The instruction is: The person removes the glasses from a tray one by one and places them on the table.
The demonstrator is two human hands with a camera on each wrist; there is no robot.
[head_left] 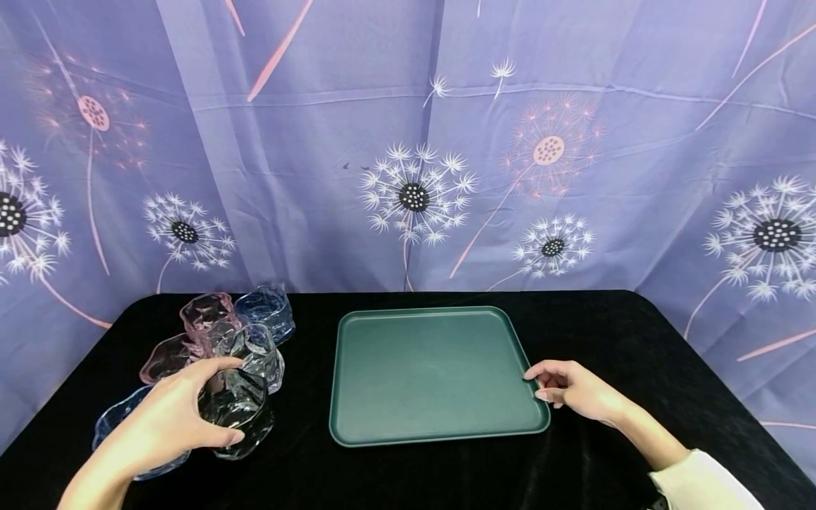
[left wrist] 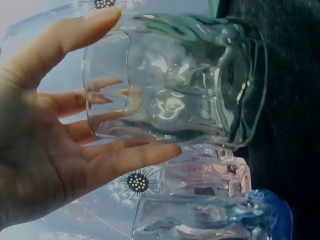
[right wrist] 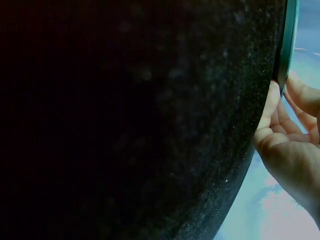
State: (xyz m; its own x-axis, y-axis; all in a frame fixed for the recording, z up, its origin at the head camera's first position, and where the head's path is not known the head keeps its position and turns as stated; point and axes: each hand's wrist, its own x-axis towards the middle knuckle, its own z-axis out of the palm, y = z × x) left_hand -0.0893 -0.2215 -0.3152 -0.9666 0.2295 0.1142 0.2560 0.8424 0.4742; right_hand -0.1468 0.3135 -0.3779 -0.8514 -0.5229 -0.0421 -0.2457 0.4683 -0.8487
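My left hand (head_left: 168,411) holds a smoky grey drinking glass (head_left: 237,407) at the left of the table, thumb on the near side and fingers on the far side. In the left wrist view the glass (left wrist: 175,85) is see-through with wavy walls, and some fingers show through it. Whether its base touches the table I cannot tell. On the right, my right hand (head_left: 576,389) pinches the right rim of a dark green rectangular tray (head_left: 440,375) that lies flat. The right wrist view shows thumb and fingers at the tray's edge (right wrist: 289,45).
Around the left hand stand a clear glass (head_left: 270,361), pink glasses (head_left: 207,315), a blue glass (head_left: 264,312) behind, and another blue glass (head_left: 117,414) partly hidden by the hand. A black cloth (head_left: 446,474) covers the table; a purple dandelion-print curtain (head_left: 319,177) hangs behind it.
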